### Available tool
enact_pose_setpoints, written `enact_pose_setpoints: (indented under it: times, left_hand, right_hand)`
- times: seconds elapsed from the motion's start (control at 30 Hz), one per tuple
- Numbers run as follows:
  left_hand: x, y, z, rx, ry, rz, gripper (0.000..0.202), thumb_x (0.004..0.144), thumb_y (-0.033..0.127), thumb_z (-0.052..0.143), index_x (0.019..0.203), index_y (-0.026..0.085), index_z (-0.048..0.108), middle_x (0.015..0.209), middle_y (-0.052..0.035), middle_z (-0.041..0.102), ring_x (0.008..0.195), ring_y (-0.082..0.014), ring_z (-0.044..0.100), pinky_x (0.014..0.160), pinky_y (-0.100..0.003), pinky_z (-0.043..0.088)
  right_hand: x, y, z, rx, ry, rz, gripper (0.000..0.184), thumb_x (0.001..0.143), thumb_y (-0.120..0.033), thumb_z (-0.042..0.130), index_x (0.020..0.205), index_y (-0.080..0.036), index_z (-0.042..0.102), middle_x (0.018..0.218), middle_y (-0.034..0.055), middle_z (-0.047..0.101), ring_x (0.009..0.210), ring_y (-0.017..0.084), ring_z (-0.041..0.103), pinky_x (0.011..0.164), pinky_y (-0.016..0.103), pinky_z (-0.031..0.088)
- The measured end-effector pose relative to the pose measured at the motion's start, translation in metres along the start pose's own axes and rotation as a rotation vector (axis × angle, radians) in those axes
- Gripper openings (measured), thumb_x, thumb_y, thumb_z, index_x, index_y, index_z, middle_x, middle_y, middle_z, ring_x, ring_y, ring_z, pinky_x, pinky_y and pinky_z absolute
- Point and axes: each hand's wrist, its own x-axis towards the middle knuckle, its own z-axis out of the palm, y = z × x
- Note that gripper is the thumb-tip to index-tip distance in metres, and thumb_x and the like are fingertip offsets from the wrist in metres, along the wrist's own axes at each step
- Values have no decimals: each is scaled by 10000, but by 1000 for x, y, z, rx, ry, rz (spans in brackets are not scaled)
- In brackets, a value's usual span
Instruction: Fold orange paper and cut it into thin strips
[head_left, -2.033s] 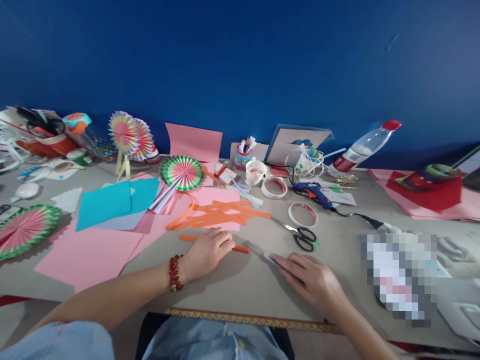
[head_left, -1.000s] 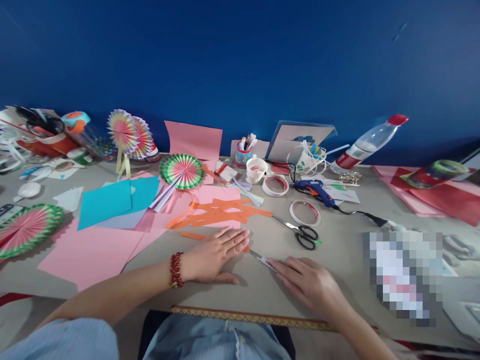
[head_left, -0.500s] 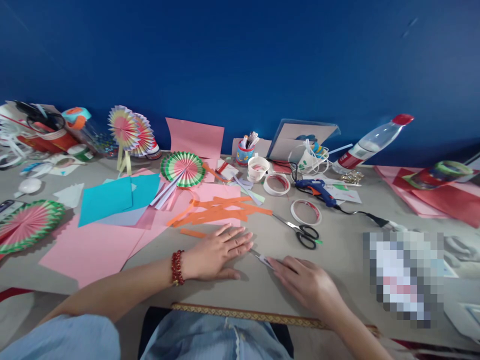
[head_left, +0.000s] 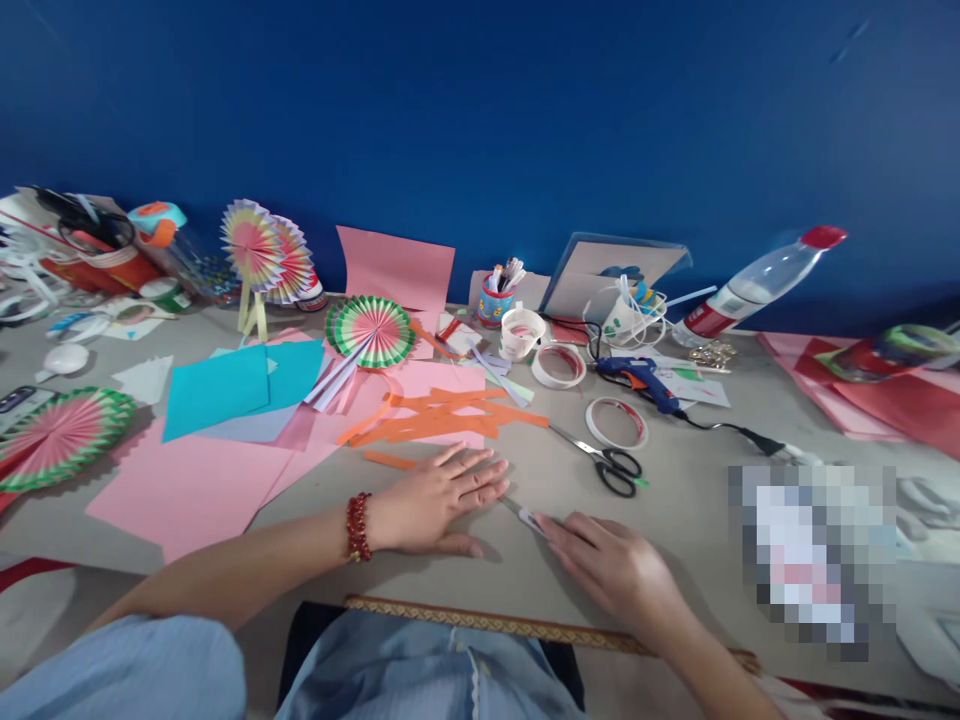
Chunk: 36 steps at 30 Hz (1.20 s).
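My left hand [head_left: 442,500] lies flat on the grey table, palm down with the fingers stretched out. A short orange paper strip [head_left: 388,460] lies by its knuckles; I cannot tell whether it runs underneath. In my right hand [head_left: 611,565] is a craft knife [head_left: 529,520], its thin blade pointing left, close to the left fingertips. Beyond the left hand, several orange paper strips [head_left: 442,415] are heaped over pink paper [head_left: 195,490]. Black-handled scissors [head_left: 611,462] rest with their blades towards the heap.
Two tape rolls [head_left: 616,424] and a blue glue gun [head_left: 643,382] with its cord are behind the scissors. Folded paper fans [head_left: 375,332], blue paper [head_left: 217,392], a pen cup [head_left: 495,303] and a leaning plastic bottle [head_left: 750,290] stand or lie along the back.
The camera view has shifted slightly, so the things on the table appear a little to the right. Both hands and the craft knife show no clear movement over the table.
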Motion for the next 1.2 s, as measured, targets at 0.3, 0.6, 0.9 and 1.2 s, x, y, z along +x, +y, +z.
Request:
enact_pose_setpoints:
  times: [0.3,0.6,0.9,1.2]
  left_hand:
    - [-1,-1,3,-9,6,-6,806,983,699,379,1609,214,228,1670,-69,187,1552,-303,137,1264,-512,84]
    - [-7,-3,-10,-63,35,-47,789,1036,611,342,1631,168,75,1660,-115,202,1552,-258,160,1273,-450,87]
    - [-25,-13,-10,-40,-72,26,948,951,743,397,1633,184,51,1666,-108,172,1548,-274,172,1271,-441,53]
    - [-24,-12,-10,-41,-31,34,944,947,719,450,1631,182,85,1657,-113,217,1541,-279,200,1269,-464,98]
  right_hand:
    - [3,-2,4,40,-20,10,365,1038,-187,389,1219,-170,706,777,31,669,614,101,625,616,220,459]
    - [0,-4,0,37,-19,43,383,1043,-183,370,1211,-183,714,770,30,665,612,98,622,623,212,457]
    - [4,-9,0,43,-9,77,377,1057,-216,376,1203,-189,723,773,31,664,616,106,617,625,228,457]
    - [0,-12,2,57,-62,98,371,1038,-198,399,1254,-201,701,796,40,670,638,107,630,646,204,475]
